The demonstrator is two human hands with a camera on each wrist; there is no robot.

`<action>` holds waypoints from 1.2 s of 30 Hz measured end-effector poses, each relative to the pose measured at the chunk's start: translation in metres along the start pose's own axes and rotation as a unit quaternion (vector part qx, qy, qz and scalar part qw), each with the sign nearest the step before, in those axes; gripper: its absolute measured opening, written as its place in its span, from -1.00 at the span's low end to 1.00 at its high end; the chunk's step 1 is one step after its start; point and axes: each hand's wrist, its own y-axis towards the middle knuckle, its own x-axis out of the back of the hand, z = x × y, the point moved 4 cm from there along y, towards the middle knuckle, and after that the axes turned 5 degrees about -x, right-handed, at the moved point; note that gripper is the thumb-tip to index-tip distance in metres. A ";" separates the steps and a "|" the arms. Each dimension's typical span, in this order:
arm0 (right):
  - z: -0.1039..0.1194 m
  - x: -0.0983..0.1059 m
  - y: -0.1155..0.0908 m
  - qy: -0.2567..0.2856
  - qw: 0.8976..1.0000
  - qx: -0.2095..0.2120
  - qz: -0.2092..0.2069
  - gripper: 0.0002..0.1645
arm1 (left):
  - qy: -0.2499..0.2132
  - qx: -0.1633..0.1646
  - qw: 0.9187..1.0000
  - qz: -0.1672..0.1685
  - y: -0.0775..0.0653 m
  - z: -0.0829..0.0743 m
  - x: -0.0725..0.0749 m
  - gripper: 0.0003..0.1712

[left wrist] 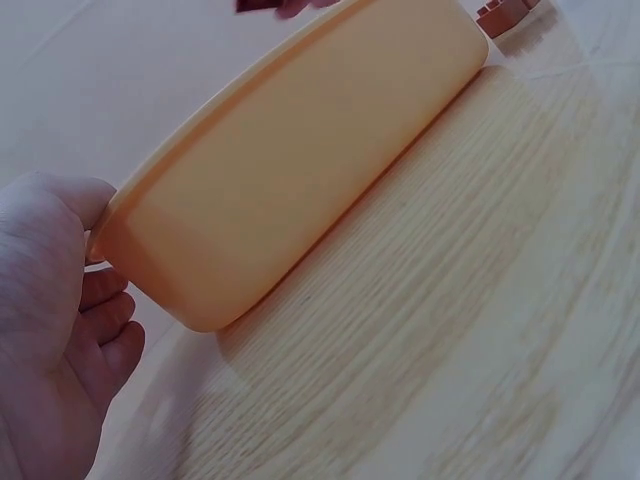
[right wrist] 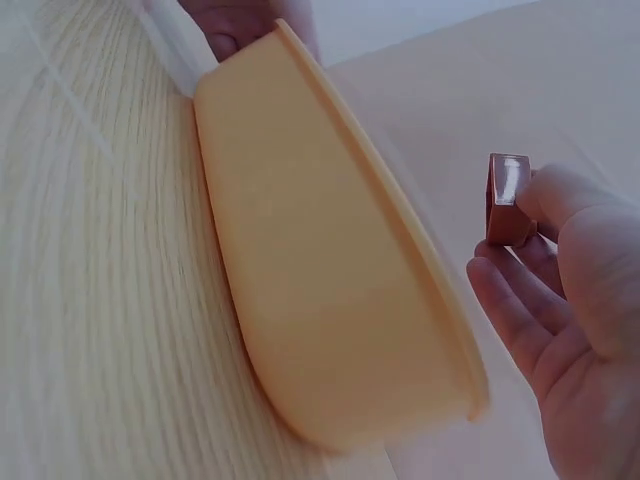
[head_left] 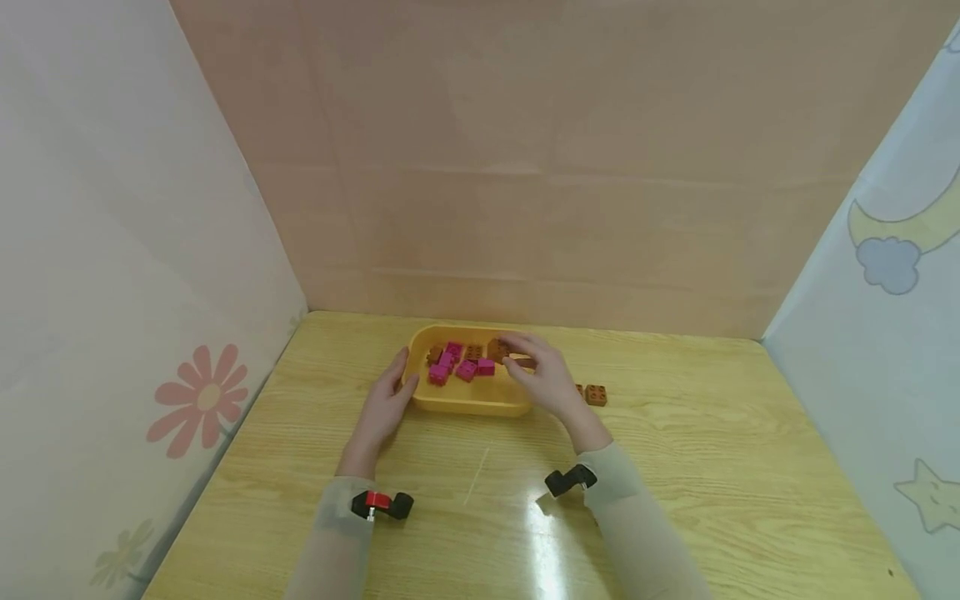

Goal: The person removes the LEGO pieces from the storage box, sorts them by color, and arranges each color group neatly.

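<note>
A yellow plastic tray [head_left: 465, 407] stands on the table with several pink toy bricks [head_left: 467, 370] and a few brown ones [head_left: 474, 352] inside. My left hand [head_left: 384, 404] holds the tray's left end, thumb at the rim and fingers curled beneath it in the left wrist view. Above the tray's right part, my right hand [head_left: 546, 377] pinches a brown toy brick [right wrist: 510, 215] between thumb and fingers. That brick is raised beyond the rim in the right wrist view. The tray's inside is hidden from both wrist views.
Brown bricks [head_left: 596, 395] lie on the wooden table [head_left: 712, 467] just right of the tray, one partly hidden by the right hand. A beige backdrop [head_left: 540, 208] rises behind the table, with patterned panels [head_left: 892, 350] at both sides.
</note>
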 end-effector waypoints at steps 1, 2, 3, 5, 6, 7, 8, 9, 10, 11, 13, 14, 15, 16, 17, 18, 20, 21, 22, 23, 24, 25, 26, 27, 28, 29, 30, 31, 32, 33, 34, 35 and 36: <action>-0.002 0.004 -0.004 0.004 1.000 -0.001 -0.007 -0.49 | 0.000 0.001 1.000 0.001 0.000 0.000 0.000 -0.24; -0.004 0.009 -0.009 0.008 1.000 -0.001 -0.014 -0.49 | 0.000 0.006 1.000 0.002 0.000 0.000 0.000 -0.24; -0.006 0.013 -0.013 0.012 1.000 0.000 -0.022 -0.49 | 0.000 0.014 1.000 0.004 0.001 0.000 -0.001 -0.25; -0.011 0.021 -0.022 0.024 0.999 0.000 -0.034 -0.50 | 0.000 0.016 1.000 0.006 0.000 0.000 -0.001 -0.25; -0.013 0.024 -0.025 0.025 0.999 0.001 -0.039 -0.50 | 0.001 0.014 1.000 0.006 0.000 0.000 -0.001 -0.24; -0.015 0.028 -0.028 0.028 0.999 0.003 -0.044 -0.50 | 0.003 0.014 1.000 0.006 0.000 0.000 0.000 -0.24; -0.017 0.031 -0.030 0.028 0.998 0.007 -0.048 -0.51 | 0.004 0.013 1.000 0.005 0.000 0.000 0.000 -0.24; -0.019 0.034 -0.032 0.030 0.998 0.010 -0.051 -0.51 | 0.006 0.010 1.000 0.004 0.000 0.000 0.001 -0.24; -0.020 0.037 -0.034 0.030 0.998 0.014 -0.053 -0.51 | 0.006 0.002 1.000 0.002 -0.001 0.000 0.001 -0.23; -0.022 0.040 -0.035 0.028 0.998 0.017 -0.055 -0.50 | 0.007 0.003 1.000 0.002 0.000 0.000 0.002 -0.23; -0.024 0.045 -0.038 0.025 0.998 0.019 -0.059 -0.50 | 0.007 0.004 1.000 0.000 0.000 0.000 0.003 -0.23; -0.026 0.048 -0.039 0.022 0.998 0.017 -0.061 -0.50 | 0.006 0.006 1.000 0.000 0.000 0.000 0.003 -0.23; -0.027 0.050 -0.041 0.020 0.998 0.015 -0.062 -0.50 | 0.007 0.007 1.000 0.000 0.000 0.000 0.003 -0.24; -0.029 0.053 -0.042 0.016 0.998 0.014 -0.064 -0.50 | 0.006 0.008 1.000 0.000 0.000 0.000 0.003 -0.24; -0.030 0.056 -0.043 0.013 0.998 0.013 -0.065 -0.49 | 0.007 0.007 1.000 0.001 -0.001 0.000 0.003 -0.24; -0.031 0.058 -0.044 0.009 0.998 0.010 -0.067 -0.49 | 0.007 0.008 1.000 0.001 -0.001 0.000 0.003 -0.24; -0.033 0.063 -0.046 0.001 0.998 0.006 -0.070 -0.50 | 0.006 0.008 1.000 0.001 -0.001 0.000 0.003 -0.24; -0.033 0.065 -0.047 -0.004 0.997 0.004 -0.070 -0.50 | 0.006 0.007 1.000 0.002 -0.001 0.000 0.003 -0.24; -0.033 0.068 -0.048 -0.012 0.997 0.003 -0.071 -0.49 | 0.005 0.006 1.000 0.002 -0.001 0.000 0.003 -0.24; -0.034 0.070 -0.048 -0.017 0.997 -0.001 -0.071 -0.49 | 0.005 0.006 1.000 0.003 -0.001 0.000 0.002 -0.24; -0.035 0.071 -0.049 -0.024 0.997 -0.004 -0.071 -0.50 | 0.004 0.007 1.000 0.003 -0.001 0.000 0.002 -0.24; -0.035 0.073 -0.050 -0.031 0.997 -0.006 -0.070 -0.50 | 0.004 0.006 1.000 0.003 -0.001 0.000 0.002 -0.25; -0.036 0.075 -0.051 -0.036 0.997 -0.008 -0.069 -0.49 | 0.004 0.007 1.000 0.003 -0.001 0.000 0.002 -0.25; -0.037 0.076 -0.053 -0.042 0.997 -0.010 -0.067 -0.49 | 0.003 0.006 1.000 0.004 -0.001 0.000 0.002 -0.25; -0.038 0.077 -0.054 -0.047 0.997 -0.012 -0.066 -0.49 | 0.002 0.007 1.000 0.004 -0.001 0.000 0.002 -0.25; -0.039 0.078 -0.055 -0.049 0.997 -0.016 -0.065 -0.49 | 0.001 0.008 1.000 0.004 -0.001 0.000 0.002 -0.25; -0.040 0.080 -0.056 -0.053 0.996 -0.019 -0.064 -0.49 | 0.001 0.009 1.000 0.004 -0.001 0.000 0.002 -0.25; -0.041 0.081 -0.058 -0.056 0.996 -0.023 -0.063 -0.49 | 0.001 0.010 1.000 0.003 -0.001 0.000 0.002 -0.25; -0.043 0.082 -0.059 -0.058 0.996 -0.026 -0.061 -0.49 | 0.001 0.010 1.000 0.003 -0.001 0.000 0.002 -0.25; -0.044 0.084 -0.061 -0.060 0.996 -0.030 -0.060 -0.49 | 0.001 0.008 1.000 0.003 -0.001 -0.001 0.002 -0.25; -0.045 0.086 -0.063 -0.062 0.996 -0.034 -0.060 -0.49 | 0.002 0.009 1.000 0.003 0.000 -0.001 0.002 -0.25; -0.047 0.088 -0.065 -0.064 0.995 -0.038 -0.059 -0.49 | 0.003 0.010 1.000 0.002 0.000 -0.001 0.003 -0.25; -0.048 0.090 -0.067 -0.066 0.995 -0.042 -0.059 -0.49 | 0.005 0.010 1.000 0.002 0.000 0.000 0.003 -0.26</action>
